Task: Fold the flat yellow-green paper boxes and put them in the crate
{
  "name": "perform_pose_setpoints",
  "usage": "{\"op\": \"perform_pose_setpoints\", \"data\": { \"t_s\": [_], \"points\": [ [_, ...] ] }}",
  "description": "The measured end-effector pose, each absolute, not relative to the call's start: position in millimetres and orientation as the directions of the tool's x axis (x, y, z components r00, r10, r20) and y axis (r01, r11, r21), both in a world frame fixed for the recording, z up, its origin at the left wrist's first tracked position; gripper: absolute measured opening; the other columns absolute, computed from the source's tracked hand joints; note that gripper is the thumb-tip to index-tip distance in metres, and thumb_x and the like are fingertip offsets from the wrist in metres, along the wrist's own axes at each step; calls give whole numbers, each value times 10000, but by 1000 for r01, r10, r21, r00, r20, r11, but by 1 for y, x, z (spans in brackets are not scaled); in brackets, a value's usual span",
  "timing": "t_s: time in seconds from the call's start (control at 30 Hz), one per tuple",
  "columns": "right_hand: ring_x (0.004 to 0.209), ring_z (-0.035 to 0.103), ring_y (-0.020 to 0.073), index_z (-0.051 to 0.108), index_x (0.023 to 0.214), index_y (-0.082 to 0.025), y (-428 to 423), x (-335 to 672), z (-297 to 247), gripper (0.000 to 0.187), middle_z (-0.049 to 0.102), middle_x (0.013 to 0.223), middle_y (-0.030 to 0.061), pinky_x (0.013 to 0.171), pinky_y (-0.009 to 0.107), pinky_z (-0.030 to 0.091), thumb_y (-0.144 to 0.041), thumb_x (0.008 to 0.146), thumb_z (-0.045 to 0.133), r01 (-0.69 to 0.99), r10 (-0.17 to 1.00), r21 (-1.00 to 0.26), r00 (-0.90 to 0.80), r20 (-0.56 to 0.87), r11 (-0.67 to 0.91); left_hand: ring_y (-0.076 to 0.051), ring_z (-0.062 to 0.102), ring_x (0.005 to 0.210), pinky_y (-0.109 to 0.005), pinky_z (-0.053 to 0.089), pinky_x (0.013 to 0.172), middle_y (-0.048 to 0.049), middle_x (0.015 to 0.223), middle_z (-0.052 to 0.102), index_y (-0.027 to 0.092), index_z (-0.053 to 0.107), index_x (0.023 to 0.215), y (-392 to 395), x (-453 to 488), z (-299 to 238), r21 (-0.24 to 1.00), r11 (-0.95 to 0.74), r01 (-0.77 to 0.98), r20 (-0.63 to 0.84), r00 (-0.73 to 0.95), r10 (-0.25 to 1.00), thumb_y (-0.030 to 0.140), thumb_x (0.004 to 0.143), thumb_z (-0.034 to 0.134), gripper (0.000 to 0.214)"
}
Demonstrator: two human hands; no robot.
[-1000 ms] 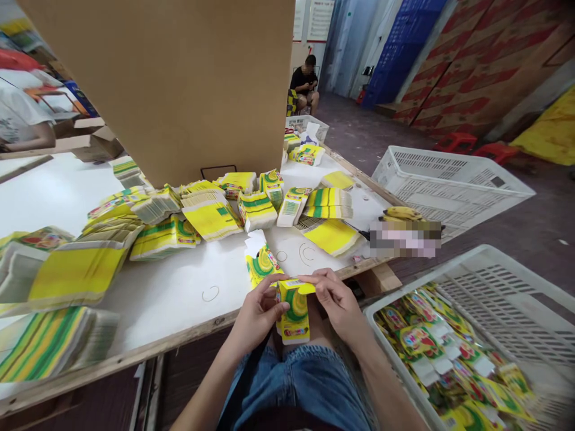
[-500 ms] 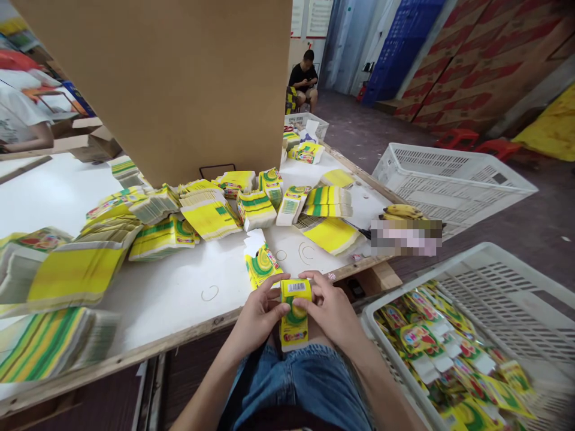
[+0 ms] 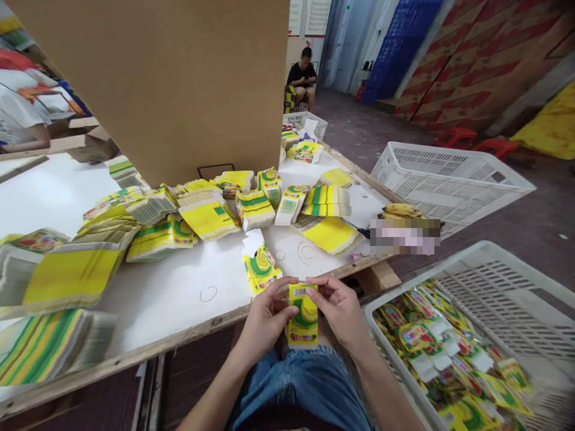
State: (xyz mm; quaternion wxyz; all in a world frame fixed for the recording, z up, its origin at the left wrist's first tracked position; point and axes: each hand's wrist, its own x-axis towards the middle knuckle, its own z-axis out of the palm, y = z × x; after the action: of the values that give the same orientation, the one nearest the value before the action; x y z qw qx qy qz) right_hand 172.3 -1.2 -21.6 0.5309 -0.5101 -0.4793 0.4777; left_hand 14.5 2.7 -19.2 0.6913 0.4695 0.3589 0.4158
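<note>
Between my two hands, above my lap, is a small yellow and green carton with a barcode panel at its upper end. My left hand grips its left side, thumb on the front face. On the other side my right hand pinches the upper right edge near the barcode, its thumb on the front. Just beyond my left hand, an unfolded carton with a white flap lies on the white table. Stacks of flat cartons stand in a row farther back.
At my right, a white plastic crate holds many finished-looking cartons. Another white crate stands behind it. Bananas lie at the table's right edge. A tall cardboard sheet rises behind the stacks. A person sits in the background.
The carton has shifted slightly right, and its curved barcode end now looks flatter. My right thumb has moved up toward the barcode end. The stacks stay as they were.
</note>
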Motion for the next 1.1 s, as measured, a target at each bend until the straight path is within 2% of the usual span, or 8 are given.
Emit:
{"op": "perform_pose_setpoints", "data": {
  "t_s": [0.1,0.2,0.3,0.57,0.77,0.87,0.97,1.1],
  "points": [
    [710,593,190,705,898,-188,-13,194,-1,198,672,813,62,690,335,507,-370,833,659,303,961,-944,195,195,130,-239,692,990,-374,545,873,-113,1141,705,214,525,1284,4,13,-19,986,109,-123,-55,374,926,252,835,645,467],
    [826,568,233,731,900,-187,-27,228,25,207,627,880,87,821,416,464,-366,840,646,746,767,-656,355,535,113,-259,551,1249,-439,406,1077,-112,1311,614,232,567,1258,14,2,-26,974,-124,189,84,208,975,266,870,590,390],
    [964,545,290,732,959,-186,-32,243,33,288,592,935,108,923,485,406,-429,833,642,870,712,-492,323,624,36,-290,416,1371,-537,179,1180,-118,1379,560,225,570,1258,24,-10,-40,861,-169,479,154,70,986,238,846,598,413],
    [962,573,276,690,1020,-215,32,148,-43,270,699,1018,92,908,437,423,-278,758,667,378,968,-924,205,144,58,-312,520,1276,-553,122,1176,-116,1302,637,227,586,1259,24,-14,-48,906,-164,391,102,175,979,158,783,630,484],
    [741,590,205,658,1012,-175,51,135,-58,304,663,804,50,729,346,479,-350,763,643,115,966,-993,258,26,-4,-277,500,1285,-458,283,1135,-100,1302,617,231,602,1218,18,-19,-35,967,-93,235,99,-13,995,269,833,639,389],
    [733,628,190,631,1030,-166,40,146,-53,383,688,833,60,681,322,506,-425,748,660,-64,968,-996,240,-69,-55,-257,463,1325,-411,334,1118,-108,1389,545,226,520,1297,19,-14,-32,996,-83,-37,76,-152,985,341,840,653,489],
    [698,651,182,662,964,-170,25,147,-46,392,710,788,54,605,287,508,-449,695,727,-203,972,-971,173,-159,-123,-277,556,1234,-400,440,1031,-126,1349,590,203,546,1276,21,-6,-34,929,73,-362,-57,55,997,405,822,674,513],
    [590,620,152,706,879,-169,11,139,-38,377,711,717,38,530,262,487,-455,648,790,-308,970,-933,93,-224,-185,-289,620,1152,-417,476,990,-135,1289,642,198,607,1230,20,-2,-37,815,246,-525,-93,301,949,440,821,672,480]
  ]
}}
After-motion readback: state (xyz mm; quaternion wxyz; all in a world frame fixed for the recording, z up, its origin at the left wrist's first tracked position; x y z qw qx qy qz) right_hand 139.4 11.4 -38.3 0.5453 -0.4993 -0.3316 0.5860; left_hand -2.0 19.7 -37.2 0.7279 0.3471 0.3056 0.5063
